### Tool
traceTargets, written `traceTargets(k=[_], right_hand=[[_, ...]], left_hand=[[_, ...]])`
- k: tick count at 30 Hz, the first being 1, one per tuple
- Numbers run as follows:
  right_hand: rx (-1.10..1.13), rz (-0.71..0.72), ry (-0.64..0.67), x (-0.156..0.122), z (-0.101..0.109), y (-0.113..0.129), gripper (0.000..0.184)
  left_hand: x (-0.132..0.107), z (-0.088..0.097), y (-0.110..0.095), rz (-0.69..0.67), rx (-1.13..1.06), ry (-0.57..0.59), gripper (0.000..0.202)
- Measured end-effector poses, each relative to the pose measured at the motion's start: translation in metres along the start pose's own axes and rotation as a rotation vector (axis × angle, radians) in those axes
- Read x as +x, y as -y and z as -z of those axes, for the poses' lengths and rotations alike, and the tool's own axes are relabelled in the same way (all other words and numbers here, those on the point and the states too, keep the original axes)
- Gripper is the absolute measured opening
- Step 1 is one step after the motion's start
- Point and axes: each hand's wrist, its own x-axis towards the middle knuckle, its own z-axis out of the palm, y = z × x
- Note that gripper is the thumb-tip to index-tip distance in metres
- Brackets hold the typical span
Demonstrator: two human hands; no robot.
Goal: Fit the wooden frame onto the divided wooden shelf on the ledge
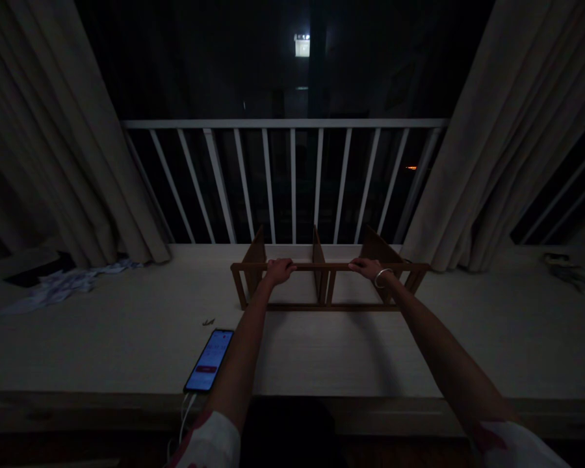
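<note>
A brown wooden rack (327, 286) with a long front frame and several upright panels stands on the pale window ledge, close to the railing. My left hand (279, 270) is closed over its top rail, left of the middle panel. Further right along the same rail, my right hand (366, 267) grips it too, fingers wrapped over the edge. A light bangle (383, 278) circles my right wrist. Dim light hides the finer details of the rack.
A lit phone (209, 359) with a white cable (187, 414) lies by my left forearm, near small dark bits (208, 322). White railing (292, 185) and a dark window are behind. Curtains (73, 130) hang at both sides. Crumpled cloth (58, 286) lies left.
</note>
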Motion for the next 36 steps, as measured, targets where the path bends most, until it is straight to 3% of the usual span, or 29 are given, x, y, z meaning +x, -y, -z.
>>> traceTargets(k=[16, 36], right_hand=[[-0.019, 0.063, -0.034, -0.009, 0.007, 0.011, 0.045], [-0.05, 0.053, -0.018, -0.002, 0.001, 0.001, 0.05]], left_hand=[[-0.001, -0.004, 0.001, 0.015, 0.02, -0.033, 0.034], [0.003, 0.0, 0.001, -0.022, -0.006, 0.014, 0.036]])
